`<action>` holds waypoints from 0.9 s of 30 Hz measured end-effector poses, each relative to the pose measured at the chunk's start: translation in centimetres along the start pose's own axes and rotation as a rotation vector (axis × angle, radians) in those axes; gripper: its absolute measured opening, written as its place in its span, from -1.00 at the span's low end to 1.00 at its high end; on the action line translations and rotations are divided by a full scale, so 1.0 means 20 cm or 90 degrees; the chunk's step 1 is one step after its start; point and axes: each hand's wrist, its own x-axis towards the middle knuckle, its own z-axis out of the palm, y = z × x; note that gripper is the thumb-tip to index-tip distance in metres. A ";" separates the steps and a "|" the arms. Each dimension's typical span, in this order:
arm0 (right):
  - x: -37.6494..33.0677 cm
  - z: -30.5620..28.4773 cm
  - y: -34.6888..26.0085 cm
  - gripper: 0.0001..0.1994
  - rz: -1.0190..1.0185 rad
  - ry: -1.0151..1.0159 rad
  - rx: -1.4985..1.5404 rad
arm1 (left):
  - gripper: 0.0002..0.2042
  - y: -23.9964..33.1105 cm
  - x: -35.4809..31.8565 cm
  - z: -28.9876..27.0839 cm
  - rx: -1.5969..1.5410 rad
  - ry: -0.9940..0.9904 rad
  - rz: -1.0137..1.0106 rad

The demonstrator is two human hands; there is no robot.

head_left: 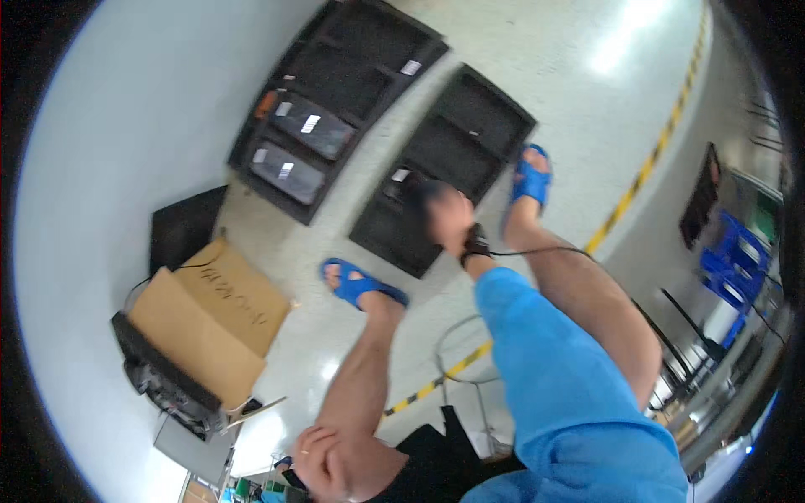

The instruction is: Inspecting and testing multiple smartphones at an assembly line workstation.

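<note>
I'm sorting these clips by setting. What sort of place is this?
Probably a factory or workshop floor. Black compartment trays lie on a glossy pale floor marked with a yellow-and-black striped line, and blue crates stand by metal racks at the right. The right hand reaches down over a second black tray.

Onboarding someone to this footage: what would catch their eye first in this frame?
Probably the bright blue sleeve filling the lower right, with its right hand blurred over a black tray on the pale floor. Next, the blue sandals and the black trays up top. The left hand rests on the knee at the bottom edge, beside a cardboard box at left.
</note>
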 end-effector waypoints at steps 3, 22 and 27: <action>-0.08 0.10 0.05 -0.41 -0.004 0.007 -0.023 | -0.78 -0.07 -0.06 0.01 -0.025 0.015 0.000; -0.03 0.06 0.00 -0.40 0.001 -0.102 -0.081 | -0.78 -0.21 -0.09 -0.02 -0.032 -0.036 0.127; -0.04 0.06 0.00 -0.44 -0.001 -0.096 -0.068 | -0.79 -0.23 -0.10 -0.04 -0.026 -0.100 0.178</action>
